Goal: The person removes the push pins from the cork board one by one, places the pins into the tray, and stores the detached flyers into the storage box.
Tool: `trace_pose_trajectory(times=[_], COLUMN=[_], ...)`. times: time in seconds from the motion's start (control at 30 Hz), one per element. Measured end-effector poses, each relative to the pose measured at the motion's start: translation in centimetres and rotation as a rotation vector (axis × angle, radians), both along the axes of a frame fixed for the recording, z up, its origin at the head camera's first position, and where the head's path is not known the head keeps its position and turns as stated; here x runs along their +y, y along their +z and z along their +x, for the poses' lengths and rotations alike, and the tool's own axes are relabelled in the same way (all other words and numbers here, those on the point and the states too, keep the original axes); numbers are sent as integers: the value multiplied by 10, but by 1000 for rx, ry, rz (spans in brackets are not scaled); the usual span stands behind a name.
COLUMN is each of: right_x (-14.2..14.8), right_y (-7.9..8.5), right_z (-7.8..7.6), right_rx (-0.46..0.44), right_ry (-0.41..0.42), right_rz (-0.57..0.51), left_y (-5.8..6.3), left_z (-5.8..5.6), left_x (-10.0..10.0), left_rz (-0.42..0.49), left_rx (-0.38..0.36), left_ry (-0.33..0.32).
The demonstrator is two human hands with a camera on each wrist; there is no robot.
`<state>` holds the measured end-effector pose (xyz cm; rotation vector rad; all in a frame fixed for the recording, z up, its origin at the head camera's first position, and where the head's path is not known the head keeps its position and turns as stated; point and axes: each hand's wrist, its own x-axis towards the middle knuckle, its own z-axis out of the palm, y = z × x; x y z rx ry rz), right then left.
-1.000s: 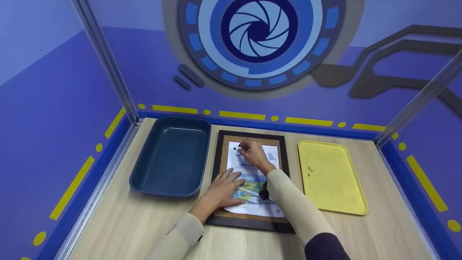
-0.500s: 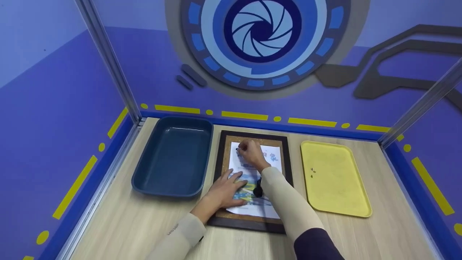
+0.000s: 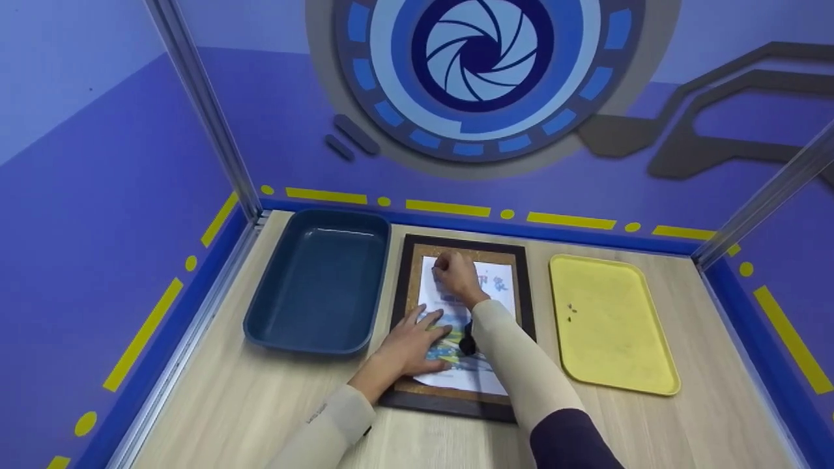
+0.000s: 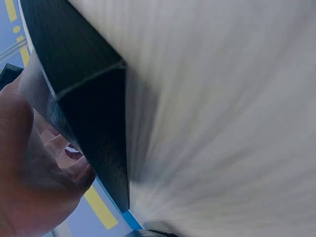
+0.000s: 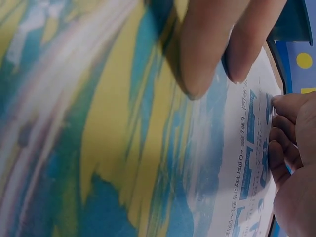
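A printed paper (image 3: 475, 382) lies on a cork board (image 3: 416, 280) with a black frame (image 3: 403, 293). My left hand (image 3: 414, 342) lies spread on the paper's lower left. In the right wrist view its fingertips (image 5: 195, 86) rest on the colourful print. My right hand (image 3: 459, 273) bends over the paper's upper left corner, its fingers curled. In the right wrist view a fingertip (image 5: 277, 101) of it meets the paper. The small dark dot seen there earlier is hidden under these fingers; I cannot tell whether they pinch it.
To the left stands a deep dark blue tray (image 3: 319, 280). On the right is a shallow yellow tray (image 3: 619, 326) with several tiny dark objects (image 3: 571, 310) near its left side. Purple walls (image 3: 280, 130) enclose the back and sides of the wooden table (image 3: 215, 404).
My right fingers have moved slightly left onto the small dark dot, which showed beside them one second ago and is now covered. The left hand stays on the paper. The head view has shifted slightly.
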<state>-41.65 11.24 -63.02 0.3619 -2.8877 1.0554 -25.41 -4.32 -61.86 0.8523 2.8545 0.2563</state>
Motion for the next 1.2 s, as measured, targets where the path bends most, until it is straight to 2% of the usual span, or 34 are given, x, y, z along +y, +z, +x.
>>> trace_pose_trajectory(times=[0.2, 0.43, 0.57, 0.93, 1.2], right_x=[-3, -3, -2, -1, -1], right_y=[4, 1, -1, -2, -1], right_z=[1, 0, -1, -3, -2], right_rx=[-31, 18, 16, 21, 15], right_ry=[-26, -15, -8, 4, 2], right_rz=[0, 40, 60, 11, 26], left_y=[1, -1, -1, -2, 0], left_z=[1, 2, 3, 1, 2], left_x=[0, 0, 1, -1, 0], left_rz=[10, 25, 24, 21, 20], left_rx=[-5, -6, -7, -13, -19], left_ry=[5, 10, 9, 15, 12])
